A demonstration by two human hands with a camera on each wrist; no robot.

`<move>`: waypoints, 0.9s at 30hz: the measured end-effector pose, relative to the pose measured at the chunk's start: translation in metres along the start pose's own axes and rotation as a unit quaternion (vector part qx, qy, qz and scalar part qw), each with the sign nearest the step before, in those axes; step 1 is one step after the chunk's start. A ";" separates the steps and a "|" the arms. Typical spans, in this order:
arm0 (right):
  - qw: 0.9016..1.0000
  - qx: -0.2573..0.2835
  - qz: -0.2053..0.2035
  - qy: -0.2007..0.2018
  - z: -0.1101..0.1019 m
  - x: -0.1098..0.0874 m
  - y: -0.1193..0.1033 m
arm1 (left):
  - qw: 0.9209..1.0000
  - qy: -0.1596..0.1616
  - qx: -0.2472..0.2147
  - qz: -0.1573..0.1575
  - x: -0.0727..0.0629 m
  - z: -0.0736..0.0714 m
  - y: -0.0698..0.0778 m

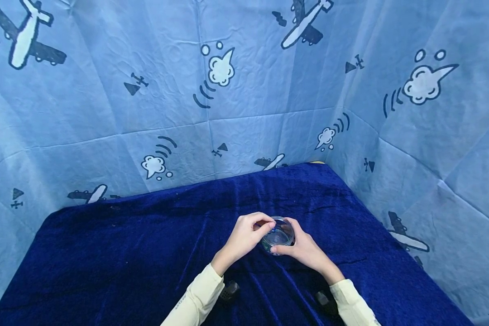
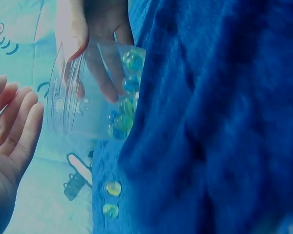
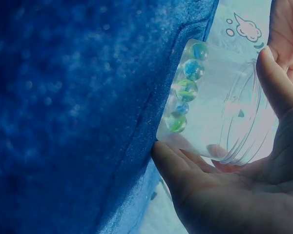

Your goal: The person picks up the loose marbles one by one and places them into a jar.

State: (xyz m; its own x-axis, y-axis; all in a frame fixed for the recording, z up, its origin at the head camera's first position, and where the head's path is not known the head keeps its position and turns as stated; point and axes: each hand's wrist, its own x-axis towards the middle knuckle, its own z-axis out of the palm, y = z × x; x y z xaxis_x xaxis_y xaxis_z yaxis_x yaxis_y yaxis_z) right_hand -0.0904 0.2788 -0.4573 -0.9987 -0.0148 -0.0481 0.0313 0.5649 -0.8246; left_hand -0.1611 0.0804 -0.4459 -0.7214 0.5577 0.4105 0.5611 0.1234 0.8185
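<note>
Left wrist: two marbles [image 2: 113, 188] outside jar [image 2: 96, 113]; head: sleeves [image 1: 201, 290]

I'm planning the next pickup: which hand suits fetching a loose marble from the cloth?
Probably the left hand: it isn't gripping the jar, though whether its fingers pinch anything is unclear. The right hand holds the jar and would likely have to let go to reach the loose marbles on the cloth.

A dark blue plush cloth [image 1: 146, 253] bore one transparent cylindrical jar [image 3: 215, 102] and two round translucent yellow-green marbles [image 2: 113, 188].
</note>
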 end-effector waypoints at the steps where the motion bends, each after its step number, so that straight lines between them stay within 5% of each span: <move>1: 1.000 -0.002 -0.001 0.002 0.000 0.000 0.000 | 1.000 0.003 0.002 -0.004 -0.001 -0.002 -0.001; 7: 1.000 -0.006 -0.003 0.004 0.001 0.000 0.000 | 1.000 -0.011 0.003 -0.027 -0.015 -0.018 -0.005; 13: 1.000 -0.008 -0.001 0.002 0.000 0.001 0.002 | 0.994 -0.078 0.007 -0.072 -0.032 -0.035 -0.010; 21: 1.000 -0.015 0.002 0.000 -0.001 0.000 0.000 | 0.971 -0.221 -0.001 -0.096 -0.050 -0.044 -0.020; 27: 1.000 -0.010 0.001 0.004 0.002 0.000 0.000 | 0.957 -0.257 -0.062 -0.118 -0.057 -0.047 -0.022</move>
State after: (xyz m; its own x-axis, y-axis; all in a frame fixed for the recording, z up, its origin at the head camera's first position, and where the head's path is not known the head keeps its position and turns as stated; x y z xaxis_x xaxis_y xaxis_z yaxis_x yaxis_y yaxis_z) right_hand -0.0905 0.2770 -0.4584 -0.9989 -0.0065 -0.0454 0.0332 0.5816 -0.8128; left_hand -0.1516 0.0075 -0.4680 -0.5093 0.8604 -0.0176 0.3317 0.2151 0.9186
